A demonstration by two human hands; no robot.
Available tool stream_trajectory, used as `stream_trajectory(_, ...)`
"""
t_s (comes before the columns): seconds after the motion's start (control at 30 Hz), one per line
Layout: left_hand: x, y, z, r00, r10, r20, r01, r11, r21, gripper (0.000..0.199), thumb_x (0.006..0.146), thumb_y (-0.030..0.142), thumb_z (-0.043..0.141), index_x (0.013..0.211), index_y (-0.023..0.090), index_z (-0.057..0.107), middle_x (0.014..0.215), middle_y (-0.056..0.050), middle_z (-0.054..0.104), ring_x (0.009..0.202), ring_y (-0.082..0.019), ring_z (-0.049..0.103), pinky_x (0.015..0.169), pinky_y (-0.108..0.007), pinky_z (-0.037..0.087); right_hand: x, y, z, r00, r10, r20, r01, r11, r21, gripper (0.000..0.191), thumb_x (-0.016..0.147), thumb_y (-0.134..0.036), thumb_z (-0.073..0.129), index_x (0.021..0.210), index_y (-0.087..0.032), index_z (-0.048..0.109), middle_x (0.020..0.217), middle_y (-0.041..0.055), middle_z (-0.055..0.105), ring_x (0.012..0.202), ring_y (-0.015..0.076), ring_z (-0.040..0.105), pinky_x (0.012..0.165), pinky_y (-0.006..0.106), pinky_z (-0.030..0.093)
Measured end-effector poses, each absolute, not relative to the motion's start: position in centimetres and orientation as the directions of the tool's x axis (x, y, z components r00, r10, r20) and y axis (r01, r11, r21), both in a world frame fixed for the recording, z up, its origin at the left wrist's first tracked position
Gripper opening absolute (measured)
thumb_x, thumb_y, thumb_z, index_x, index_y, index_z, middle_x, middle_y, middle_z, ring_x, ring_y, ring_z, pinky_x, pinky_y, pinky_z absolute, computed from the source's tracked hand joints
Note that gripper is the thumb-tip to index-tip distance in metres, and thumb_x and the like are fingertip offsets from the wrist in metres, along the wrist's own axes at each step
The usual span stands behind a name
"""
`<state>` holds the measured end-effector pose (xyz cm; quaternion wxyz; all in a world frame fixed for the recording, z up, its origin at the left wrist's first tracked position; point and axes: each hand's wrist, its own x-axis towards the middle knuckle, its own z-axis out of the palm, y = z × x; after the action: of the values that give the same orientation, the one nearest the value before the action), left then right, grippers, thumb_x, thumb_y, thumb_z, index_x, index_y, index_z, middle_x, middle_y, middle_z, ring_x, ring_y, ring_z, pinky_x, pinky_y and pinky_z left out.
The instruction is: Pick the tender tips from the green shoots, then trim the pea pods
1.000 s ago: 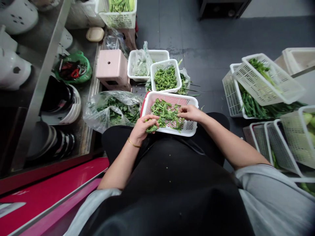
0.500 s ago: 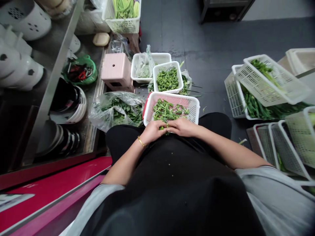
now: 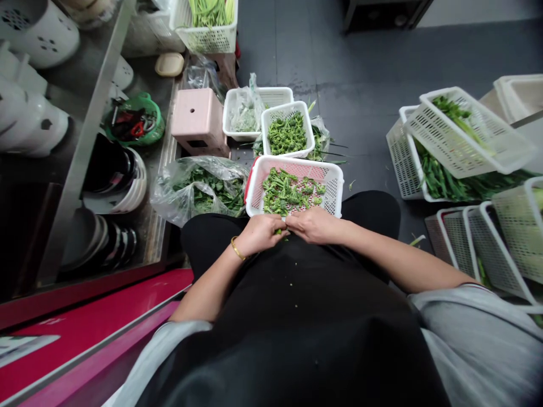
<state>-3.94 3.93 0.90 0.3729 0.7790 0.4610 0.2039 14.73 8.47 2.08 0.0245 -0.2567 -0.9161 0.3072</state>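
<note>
My left hand (image 3: 263, 232), with a gold bracelet at the wrist, is closed around a green vegetable sprig (image 3: 278, 231); a bit of it shows between thumb and fingers. My right hand (image 3: 314, 225) meets it at the fingertips in a pinch, and what lies between those fingers is hidden. Both hands are over my black apron (image 3: 292, 316), at the near rim of a white basket (image 3: 335, 195) on my lap. Loose green florets and stems (image 3: 282, 189) lie in this basket, mostly on its left side.
Beyond stands a smaller white basket (image 3: 266, 138) of green florets. A clear bag of leaves (image 3: 169, 192) sits left, near a pink stool (image 3: 190, 121). Shelving with dishes (image 3: 139, 181) borders the left. Stacked white baskets (image 3: 449, 152) of greens stand right.
My hands have drawn slightly down toward my apron, and the sprig between them has shifted lower into the left hand. The camera view has tilted a little.
</note>
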Motion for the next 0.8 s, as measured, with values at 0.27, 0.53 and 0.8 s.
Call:
stream_trajectory(0.27, -6.5, 3.4, 3.7, -0.171, 0.956, 0.237, 0.236, -0.193, 0.952, 0.008, 0.076, 0.024, 0.067, 0.082, 0.020, 0.069, 0.079, -0.004, 0.066, 0.074, -0.015, 0.059, 0.070, -0.028, 0.047, 15.3, 7.3, -0.6, -0.680, 0.515, -0.522, 0.479, -0.227, -0.848, 0.026, 0.083, -0.038, 0.043, 0.072, -0.017, 0.053, 0.046, -0.0047, 0.048, 0.040, 0.0103, 0.048, 0.048, 0.024, 0.040)
stream_trajectory(0.53, -7.9, 6.1, 1.3, 0.076, 0.952, -0.298, -0.569, 0.287, 0.771, 0.021, 0.068, 0.024, 0.068, 0.079, 0.018, 0.051, 0.091, -0.006, 0.069, 0.071, -0.017, 0.066, 0.042, -0.020, 0.046, 17.5, 15.2, -0.2, -0.667, 0.514, -0.539, 0.745, 0.459, -0.484, 0.026, 0.084, -0.027, 0.053, 0.101, -0.018, 0.071, 0.082, 0.0080, 0.070, 0.071, 0.0175, 0.060, 0.065, 0.028, 0.039)
stream_trajectory(0.8, -7.9, 6.0, 0.7, 0.116, 0.928, -0.354, -0.490, 0.363, 0.792, 0.019, 0.067, 0.018, 0.067, 0.083, 0.016, 0.057, 0.073, -0.003, 0.068, 0.062, -0.017, 0.064, 0.041, -0.020, 0.045, 13.9, 19.8, -6.6, -0.639, 0.661, -0.393, 0.753, 0.642, -0.144, 0.033, 0.088, -0.019, 0.039, 0.107, -0.012, 0.065, 0.103, 0.0185, 0.063, 0.076, 0.0212, 0.056, 0.060, 0.029, 0.032)
